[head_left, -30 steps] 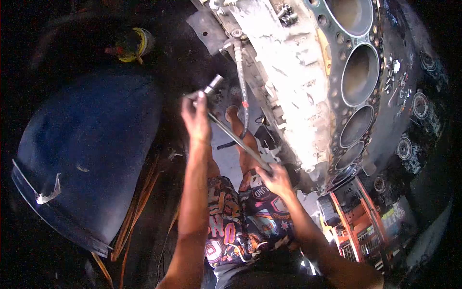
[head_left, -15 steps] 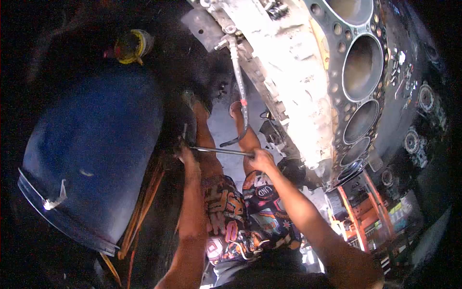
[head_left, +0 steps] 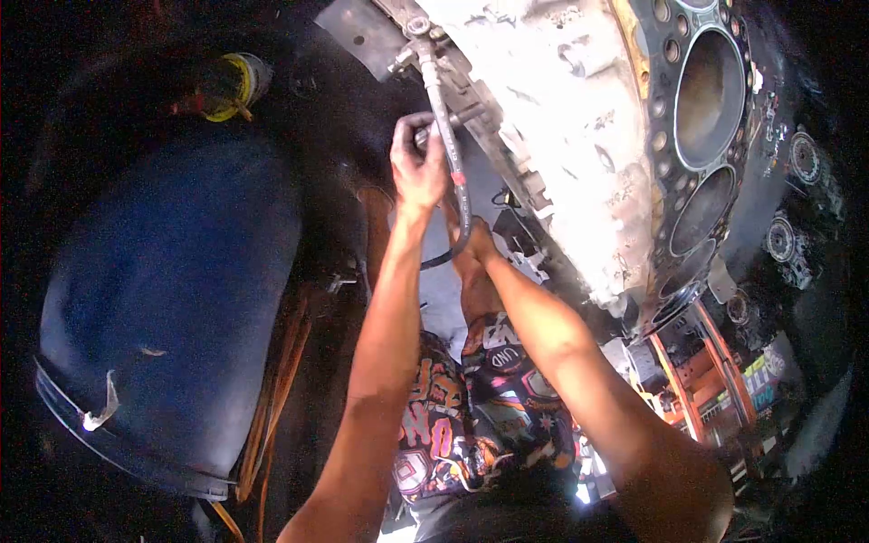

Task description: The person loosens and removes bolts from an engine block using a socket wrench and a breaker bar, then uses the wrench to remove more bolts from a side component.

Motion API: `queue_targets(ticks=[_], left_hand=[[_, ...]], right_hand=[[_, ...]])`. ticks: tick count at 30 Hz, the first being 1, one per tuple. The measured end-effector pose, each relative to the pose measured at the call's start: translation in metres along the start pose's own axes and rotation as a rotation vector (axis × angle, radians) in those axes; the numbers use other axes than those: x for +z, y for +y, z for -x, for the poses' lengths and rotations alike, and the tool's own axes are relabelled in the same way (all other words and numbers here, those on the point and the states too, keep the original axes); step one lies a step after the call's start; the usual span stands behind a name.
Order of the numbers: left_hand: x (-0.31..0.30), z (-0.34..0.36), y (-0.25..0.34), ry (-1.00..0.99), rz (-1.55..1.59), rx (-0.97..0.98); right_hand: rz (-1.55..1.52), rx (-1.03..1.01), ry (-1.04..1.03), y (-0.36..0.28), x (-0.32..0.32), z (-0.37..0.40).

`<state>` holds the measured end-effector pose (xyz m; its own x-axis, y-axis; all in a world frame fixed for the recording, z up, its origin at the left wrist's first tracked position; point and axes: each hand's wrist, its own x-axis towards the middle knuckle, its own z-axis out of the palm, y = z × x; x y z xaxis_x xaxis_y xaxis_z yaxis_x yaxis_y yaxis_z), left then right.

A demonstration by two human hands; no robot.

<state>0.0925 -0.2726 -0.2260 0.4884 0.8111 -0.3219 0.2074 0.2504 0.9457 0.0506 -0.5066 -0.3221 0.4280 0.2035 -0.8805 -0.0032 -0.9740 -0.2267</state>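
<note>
My left hand [head_left: 419,172] is raised beside the engine block's lower edge, fingers curled round the metal head of a long-handled socket wrench [head_left: 422,138]. A dark cylindrical end pokes out past the fingers toward the engine block [head_left: 579,145]. A black hose [head_left: 459,195] with a red band hangs from a fitting and passes in front of the fingers of my left hand. Lower down, my right hand [head_left: 477,240] is closed near the hose's bend; its fingers and the wrench's handle are mostly hidden there.
A large blue drum [head_left: 172,290] stands at left, with a yellow-rimmed container [head_left: 237,86] beyond it. Open cylinder bores [head_left: 711,100] line the block's top face. Round metal parts [head_left: 780,237] lie at right, near an orange frame [head_left: 724,362].
My left hand has swung up and right with the wrench head, from beside the drum to the engine's lower edge. My right hand has shifted slightly upward.
</note>
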Motion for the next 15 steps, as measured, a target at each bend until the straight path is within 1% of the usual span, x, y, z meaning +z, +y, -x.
queue_targets(ticks=[1,2,4,5,6,7,8,9,12,13,14,15], left_hand=[[0.003,-0.003,0.015,-0.016,0.082,-0.042],[0.004,-0.005,0.025,-0.033,0.163,-0.088],[0.000,-0.010,0.029,-0.062,0.120,-0.055],[-0.001,-0.012,0.023,-0.033,0.127,-0.040],[-0.003,-0.013,0.016,-0.005,0.134,0.017],[-0.006,-0.012,0.020,-0.004,0.186,-0.060],[-0.009,-0.011,0.025,-0.001,0.237,-0.137],[-0.010,-0.013,0.021,0.002,0.206,-0.120],[-0.001,-0.016,0.033,0.008,0.269,-0.109],[-0.001,-0.017,0.032,0.014,0.194,-0.116],[0.000,-0.018,0.033,0.026,0.201,-0.112],[0.001,-0.018,0.034,0.039,0.206,-0.110]], right_hand=[[-0.191,-0.042,-0.053,-0.007,0.003,-0.008],[-0.226,-0.103,-0.005,-0.007,0.013,-0.022],[-0.298,-0.215,0.092,-0.003,0.039,-0.053],[-0.292,-0.204,0.107,-0.013,0.038,-0.059],[-0.288,-0.189,0.122,-0.030,0.028,-0.060],[-0.284,-0.171,0.136,-0.047,0.015,-0.054],[-0.324,-0.187,0.099,-0.067,-0.004,-0.043],[-0.362,-0.203,0.062,-0.089,-0.029,-0.032],[-0.337,-0.325,0.128,-0.096,-0.036,-0.034],[-0.349,-0.310,0.081,-0.099,-0.039,-0.036],[-0.360,-0.293,0.033,-0.100,-0.040,-0.038],[-0.383,-0.275,-0.093,-0.095,-0.031,-0.051]])
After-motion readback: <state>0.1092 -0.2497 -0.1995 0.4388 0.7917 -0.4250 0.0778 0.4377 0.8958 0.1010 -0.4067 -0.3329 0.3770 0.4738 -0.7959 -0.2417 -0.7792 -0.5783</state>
